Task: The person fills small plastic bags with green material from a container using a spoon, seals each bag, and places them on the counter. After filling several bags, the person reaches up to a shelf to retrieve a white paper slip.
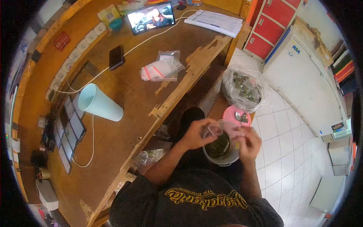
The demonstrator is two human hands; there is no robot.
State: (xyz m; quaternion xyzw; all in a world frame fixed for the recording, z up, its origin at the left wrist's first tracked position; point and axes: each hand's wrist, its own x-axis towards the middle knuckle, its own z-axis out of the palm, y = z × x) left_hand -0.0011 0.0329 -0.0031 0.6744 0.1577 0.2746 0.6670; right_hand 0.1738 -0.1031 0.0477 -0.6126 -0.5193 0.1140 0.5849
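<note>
Chipped wooden desk (124, 94) meets glossy white floor tiles (280, 140). Left hand (197, 133) and right hand (247, 142) pinch a thin clear bag (218, 128) over a white bucket (227, 160); pink lid (230, 113) at twelve o'clock.

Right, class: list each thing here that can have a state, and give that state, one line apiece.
Left hand: shut, pinching a small clear bag.
Right hand: shut, pinching the same bag.
White tub: uncovered, dark green contents.
Blue cup: tipped on its side.
Tablet: screen on.
Phone: lying flat, dark.
Large plastic bag: filled; mouth unclear.
</note>
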